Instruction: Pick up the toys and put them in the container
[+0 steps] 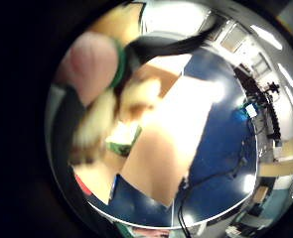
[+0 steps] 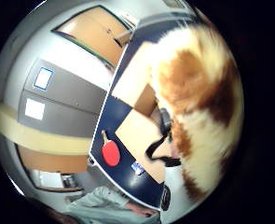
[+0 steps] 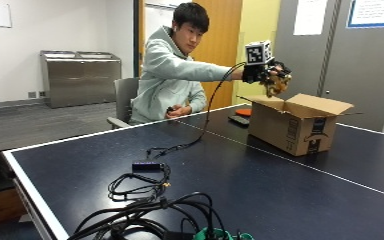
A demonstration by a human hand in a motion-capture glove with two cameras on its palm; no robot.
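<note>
The gloved right hand [image 3: 266,75] has its fingers [image 3: 276,76] curled around a furry brown-and-white plush toy [image 3: 274,85], directly above the open brown cardboard box [image 3: 297,125] on the dark blue counter [image 3: 245,185].

One cardboard box [image 3: 298,127], one plush toy [image 3: 274,84], one red paddle [image 2: 111,152] and one gloved hand [image 3: 258,72] are visible.

No legible text or labels.
</note>
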